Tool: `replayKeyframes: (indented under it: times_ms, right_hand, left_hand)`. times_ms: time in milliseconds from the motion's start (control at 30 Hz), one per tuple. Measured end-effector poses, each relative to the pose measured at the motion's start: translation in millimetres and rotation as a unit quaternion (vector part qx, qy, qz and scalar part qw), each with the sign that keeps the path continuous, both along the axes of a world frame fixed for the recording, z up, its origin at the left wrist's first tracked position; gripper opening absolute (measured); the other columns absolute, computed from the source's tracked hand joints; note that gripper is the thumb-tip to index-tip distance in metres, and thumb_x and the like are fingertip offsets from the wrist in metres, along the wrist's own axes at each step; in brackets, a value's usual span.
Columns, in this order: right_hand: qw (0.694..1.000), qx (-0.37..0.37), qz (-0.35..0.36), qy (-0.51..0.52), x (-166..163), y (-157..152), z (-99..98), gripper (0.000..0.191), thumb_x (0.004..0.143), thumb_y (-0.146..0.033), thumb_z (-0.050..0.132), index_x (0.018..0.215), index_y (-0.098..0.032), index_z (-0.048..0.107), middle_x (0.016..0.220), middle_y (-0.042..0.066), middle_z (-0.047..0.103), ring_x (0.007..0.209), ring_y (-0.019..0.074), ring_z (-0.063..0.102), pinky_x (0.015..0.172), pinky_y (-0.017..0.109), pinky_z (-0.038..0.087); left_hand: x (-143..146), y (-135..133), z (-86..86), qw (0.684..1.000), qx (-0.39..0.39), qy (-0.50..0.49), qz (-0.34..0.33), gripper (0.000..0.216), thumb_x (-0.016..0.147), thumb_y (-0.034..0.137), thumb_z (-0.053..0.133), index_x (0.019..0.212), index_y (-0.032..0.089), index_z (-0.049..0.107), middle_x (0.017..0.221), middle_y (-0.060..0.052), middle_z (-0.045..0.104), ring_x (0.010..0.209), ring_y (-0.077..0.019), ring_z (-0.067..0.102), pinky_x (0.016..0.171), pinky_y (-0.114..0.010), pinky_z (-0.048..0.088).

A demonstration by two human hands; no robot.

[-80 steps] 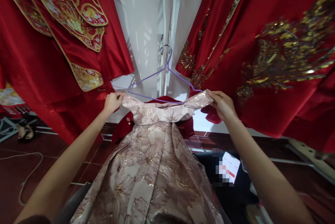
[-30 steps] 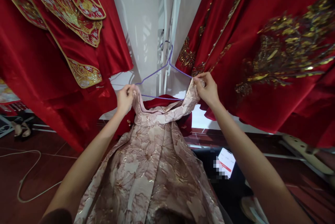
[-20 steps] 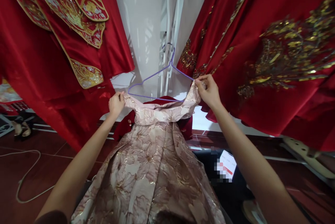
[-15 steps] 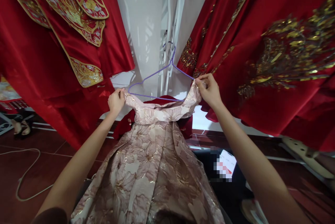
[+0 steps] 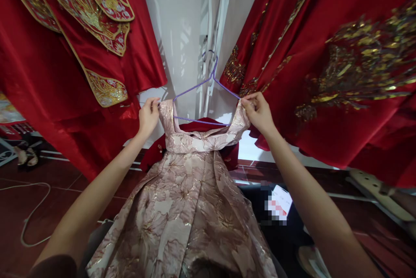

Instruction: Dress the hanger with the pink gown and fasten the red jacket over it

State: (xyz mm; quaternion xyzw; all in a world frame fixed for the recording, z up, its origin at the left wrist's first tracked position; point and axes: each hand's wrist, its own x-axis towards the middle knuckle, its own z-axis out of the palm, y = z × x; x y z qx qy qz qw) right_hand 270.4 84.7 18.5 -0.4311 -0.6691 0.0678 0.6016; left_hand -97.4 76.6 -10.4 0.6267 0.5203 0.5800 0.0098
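A pink and gold floral brocade dress (image 5: 182,182) hangs in front of me on a purple hanger (image 5: 195,87), its skirt spreading down toward me. My left hand (image 5: 149,115) pinches the outer edge of the left shoulder strap, which sits over the hanger's left end. At the other side, my right hand (image 5: 258,111) grips the right strap where it meets the hanger's right end. Both straps cover the hanger's tips. The hanger's hook rises to a white metal stand behind the dress.
Red gowns with gold embroidery (image 5: 107,87) and gold sequins (image 5: 351,74) hang at both sides. A white cable (image 5: 29,213) lies on the reddish tiled floor. A lit phone (image 5: 281,202), partly pixelated, is at lower right. Dark shoes (image 5: 27,158) stand far left.
My left hand has moved up and slightly right. The left strap now sits over the hanger's left end, which was bare before. My right hand has barely moved.
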Motion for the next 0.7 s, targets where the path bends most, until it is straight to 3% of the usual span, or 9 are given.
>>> replayKeyframes:
  times_ms: [100, 167, 233, 333, 433, 567, 700]
  right_hand:
    - [1.0, -0.002, 0.001, 0.009, -1, 5, -4.4, 0.031, 0.075, -0.053, 0.062, 0.084, -0.024, 0.056, 0.071, 0.0, 0.058, 0.066, 0.0161, 0.054, 0.068, 0.033, 0.046]
    - [1.0, 0.004, 0.003, 0.012, -2, 6, -6.2, 0.031, 0.076, -0.054, 0.061, 0.084, -0.024, 0.056, 0.07, 0.0, 0.058, 0.065, 0.0161, 0.054, 0.067, 0.033, 0.045]
    - [1.0, 0.009, 0.007, 0.01, -2, 6, -6.2, 0.033, 0.075, -0.055, 0.06, 0.083, -0.024, 0.056, 0.071, 0.001, 0.058, 0.065, 0.0164, 0.054, 0.067, 0.033, 0.045]
    - [1.0, 0.005, 0.004, 0.01, -2, 4, -4.2, 0.034, 0.074, -0.057, 0.06, 0.082, -0.024, 0.056, 0.071, 0.001, 0.057, 0.067, 0.0167, 0.053, 0.068, 0.033, 0.045]
    - [1.0, 0.005, 0.01, 0.01, -1, 3, -2.7, 0.032, 0.074, -0.055, 0.061, 0.082, -0.024, 0.056, 0.073, 0.001, 0.058, 0.067, 0.0165, 0.053, 0.068, 0.033, 0.044]
    - [1.0, 0.011, 0.019, 0.011, -1, 6, -3.8, 0.029, 0.076, -0.051, 0.061, 0.083, -0.024, 0.056, 0.073, 0.001, 0.058, 0.067, 0.0161, 0.054, 0.068, 0.032, 0.044]
    - [1.0, 0.007, 0.006, -0.005, 0, 6, -3.4, 0.028, 0.078, -0.05, 0.059, 0.083, -0.023, 0.056, 0.072, 0.001, 0.059, 0.065, 0.0157, 0.054, 0.065, 0.031, 0.044]
  left_hand:
    - [-10, -7, -45.3, 0.997, -0.065, -0.04, 0.008, 0.03, 0.083, 0.028, 0.046, 0.111, 0.019, 0.045, 0.102, -0.008, 0.062, 0.085, -0.0148, 0.062, 0.077, -0.029, 0.048]
    - [-10, -18, -77.5, 0.992, -0.128, 0.003, -0.003, 0.057, 0.068, 0.032, 0.064, 0.117, 0.019, 0.037, 0.105, -0.009, 0.058, 0.079, -0.0157, 0.061, 0.07, -0.029, 0.05]
    - [-10, -28, -102.8, 0.984, -0.167, 0.067, -0.02, 0.075, 0.059, 0.034, 0.072, 0.121, 0.018, 0.033, 0.104, -0.01, 0.057, 0.081, -0.0184, 0.061, 0.071, -0.032, 0.05]
    - [-17, -37, -118.3, 0.971, -0.195, 0.138, -0.008, 0.053, 0.068, 0.033, 0.064, 0.115, 0.019, 0.044, 0.092, -0.008, 0.062, 0.081, -0.0225, 0.062, 0.074, -0.035, 0.048]
    - [-40, -33, -108.7, 0.958, -0.246, 0.137, -0.048, 0.025, 0.077, 0.039, 0.055, 0.092, 0.02, 0.06, 0.084, -0.007, 0.066, 0.077, -0.0228, 0.062, 0.073, -0.035, 0.048]
    - [-72, -15, -73.5, 0.935, -0.308, 0.039, -0.169, 0.042, 0.074, 0.055, 0.056, 0.092, 0.017, 0.065, 0.09, -0.006, 0.069, 0.08, -0.0209, 0.062, 0.073, -0.031, 0.049]
    - [-68, 8, -19.9, 0.964, -0.243, -0.042, -0.101, 0.041, 0.074, 0.054, 0.057, 0.084, 0.015, 0.063, 0.086, -0.007, 0.069, 0.075, -0.0195, 0.061, 0.07, -0.03, 0.048]
